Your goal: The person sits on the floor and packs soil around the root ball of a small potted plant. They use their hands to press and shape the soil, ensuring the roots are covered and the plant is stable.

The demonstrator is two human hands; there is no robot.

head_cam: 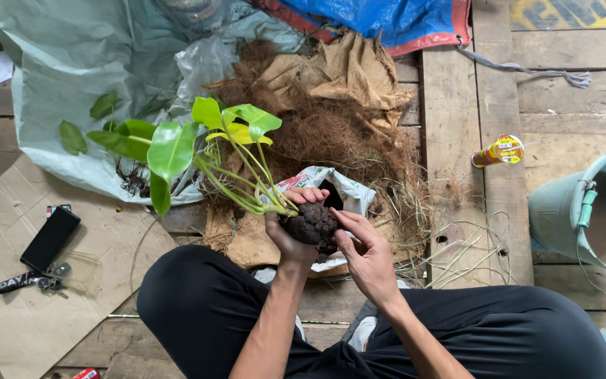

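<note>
A person sitting cross-legged on a wooden plank floor (506,203) is cupping a dark soil ball (311,223) at the root of a small green plant (205,147), just in front of the knees near the floor's middle. The left hand (287,224) is gripping the ball from below, its fingers curling over the top, while the right hand (360,245) is pressing against the ball's right side, fingers slightly apart and thumb touching the soil. The plant is lying tilted, its long axis running from the soil ball up and leftward, its stems and broad leaves pointing toward the floor's far left corner. Directly beneath the hands, a white printed bag (341,188) with red and green lettering is gaping open. Behind it, a heap of brown coconut fibre (331,133) is spilling over torn burlap (345,70). A pale green plastic sheet (71,63) is covering the far left, and a blue tarp (401,17) with a red border is lying at the far edge. To the right, a small orange-and-yellow labelled tube (497,151) is lying on its side, near a light blue bucket (590,210) at the right edge. On flattened cardboard (15,309) at the near left, a black phone (50,238) and a bunch of keys (33,281) are resting just beside each other.
</note>
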